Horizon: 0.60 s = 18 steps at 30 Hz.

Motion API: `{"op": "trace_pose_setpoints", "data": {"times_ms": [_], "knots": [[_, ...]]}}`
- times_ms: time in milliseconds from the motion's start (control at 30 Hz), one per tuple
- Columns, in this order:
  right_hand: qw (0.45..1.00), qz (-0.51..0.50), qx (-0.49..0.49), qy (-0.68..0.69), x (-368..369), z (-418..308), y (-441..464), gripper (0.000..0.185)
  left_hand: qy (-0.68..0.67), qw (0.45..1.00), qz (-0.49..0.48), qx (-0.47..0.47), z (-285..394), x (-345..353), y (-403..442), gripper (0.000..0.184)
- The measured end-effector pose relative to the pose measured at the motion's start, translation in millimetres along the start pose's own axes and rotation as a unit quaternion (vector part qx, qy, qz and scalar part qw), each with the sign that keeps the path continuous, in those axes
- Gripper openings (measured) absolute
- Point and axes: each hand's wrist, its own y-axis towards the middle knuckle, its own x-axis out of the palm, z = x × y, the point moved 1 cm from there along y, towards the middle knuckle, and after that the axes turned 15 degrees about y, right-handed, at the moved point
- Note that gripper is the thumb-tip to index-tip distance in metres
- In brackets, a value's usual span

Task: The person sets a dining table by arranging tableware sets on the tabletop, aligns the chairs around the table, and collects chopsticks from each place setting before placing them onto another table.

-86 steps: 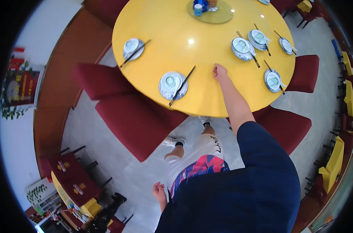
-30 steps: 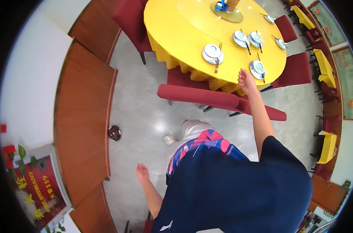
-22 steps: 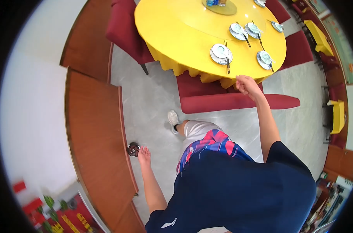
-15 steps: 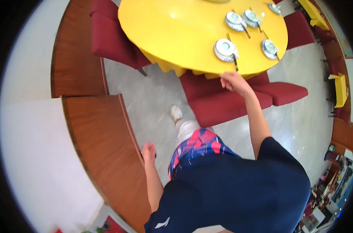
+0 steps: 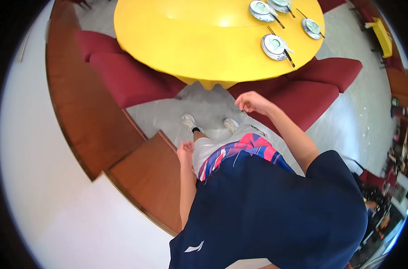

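My right hand [image 5: 254, 104] hangs in the air just short of a round table with a yellow tablecloth [image 5: 177, 49]. Its fingers are loosely bent and somewhat apart, with nothing visible held in them. Lower down and to the left, my left hand [image 5: 185, 151] is beside my white shorts, its fingers half curled and nothing seen in it. The nearest place setting on the cloth is a plate with a bowl [image 5: 275, 45] and a pair of dark-ended chopsticks [image 5: 289, 58]. Neither hand touches the table.
Red chairs stand at the table's left [image 5: 127, 76] and right [image 5: 298, 96]. Further settings [image 5: 262, 10] line its far right side. A brown wood panel [image 5: 85, 103] and a white wall [image 5: 56, 179] run along my left. Grey tiles [image 5: 208, 101] lie underfoot.
I have moved closer to the gap between the chairs, and both feet now show. My right hand has shifted away from the table edge; my left has come nearer my shorts.
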Motion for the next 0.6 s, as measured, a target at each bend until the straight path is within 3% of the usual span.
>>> {"op": "trace_pose_setpoints", "data": {"times_ms": [67,200,267,433,600], "knots": [[0.995,0.092,0.034,0.014,15,38,12,0.025,-0.017,0.998,-0.039,0.046,51,-1,44,0.026],[0.983,0.158,0.094,0.015,69,56,26,0.027,-0.016,0.992,-0.102,0.077,158,3,91,0.024],[0.986,0.161,0.044,-0.002,83,39,32,0.027,0.094,0.984,-0.121,0.092,209,21,94,0.026],[0.970,0.235,-0.054,-0.031,92,-35,36,0.025,0.179,0.949,-0.226,0.127,287,69,121,0.028],[0.927,0.338,-0.163,-0.005,20,-113,36,0.024,0.201,0.926,-0.294,0.124,324,169,139,0.030]]}}
